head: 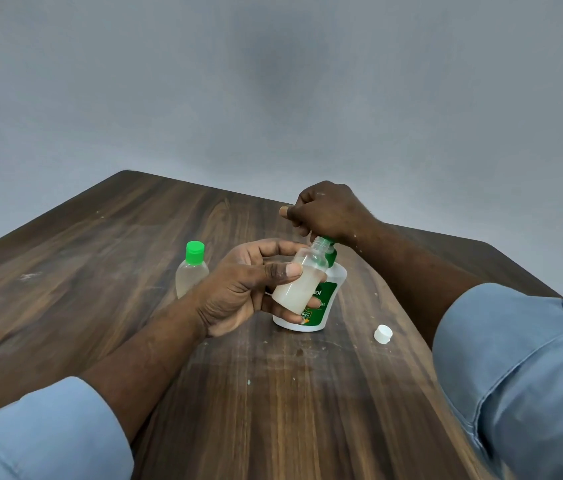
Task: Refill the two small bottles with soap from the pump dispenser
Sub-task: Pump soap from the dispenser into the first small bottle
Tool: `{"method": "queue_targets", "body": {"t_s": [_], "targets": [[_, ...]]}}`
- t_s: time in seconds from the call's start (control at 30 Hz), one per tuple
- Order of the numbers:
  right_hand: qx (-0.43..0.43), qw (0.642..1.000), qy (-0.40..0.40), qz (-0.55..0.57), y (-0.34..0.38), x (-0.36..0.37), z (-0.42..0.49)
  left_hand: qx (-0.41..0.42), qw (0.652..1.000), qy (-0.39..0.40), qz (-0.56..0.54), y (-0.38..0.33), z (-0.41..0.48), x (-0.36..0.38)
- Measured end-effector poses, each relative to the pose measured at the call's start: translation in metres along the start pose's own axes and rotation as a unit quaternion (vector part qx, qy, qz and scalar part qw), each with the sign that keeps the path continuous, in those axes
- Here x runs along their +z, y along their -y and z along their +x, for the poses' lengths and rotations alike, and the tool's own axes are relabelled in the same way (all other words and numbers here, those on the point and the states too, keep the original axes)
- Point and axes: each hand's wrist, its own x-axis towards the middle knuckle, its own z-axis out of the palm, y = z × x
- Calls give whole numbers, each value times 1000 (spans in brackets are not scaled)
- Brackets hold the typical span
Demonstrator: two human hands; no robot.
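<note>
**Bottle held up to the pump**

The left hand [238, 289] grips an uncapped small bottle [299, 282], tilted, its mouth at the pump dispenser [328, 299] spout. The right hand [328, 211] curls over the pump top. On the table [134, 237], a green-capped bottle [192, 271] stands left and a white cap [383, 333] lies right.

A plain indoor room: wooden table [273, 410] against grey wall [273, 81].

table [100, 271] brn woodgrain | pump dispenser [338, 276] wht, grn label | loose cap [383, 333] wht | sleeve [515, 358] lt blue
</note>
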Motion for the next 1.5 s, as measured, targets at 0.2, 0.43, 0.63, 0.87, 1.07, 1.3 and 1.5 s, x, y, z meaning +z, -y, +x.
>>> {"method": "queue_targets", "body": {"t_s": [0.2,0.43,0.63,0.87,1.07,1.3,1.5], "targets": [[9,1000,-6,11,-1,5,1,3,1000,4,-1,0,0,-1],[20,999,-10,31,-2,7,-1,-3,1000,8,-1,0,0,1],[16,999,-2,47,-1,1,-2,1,1000,19,-13,-1,-1,0],[12,998,1,56,3,1,-1,15,1000,2,1,1,0,-2],[37,996,19,74,-1,6,-2,10,1000,11,-1,1,0,0],[34,996,22,77,0,3,-5,11,1000,12,5,1,0,0],[16,998,11,56,4,-1,-3,16,1000,21,-7,1,0,-2]]}}
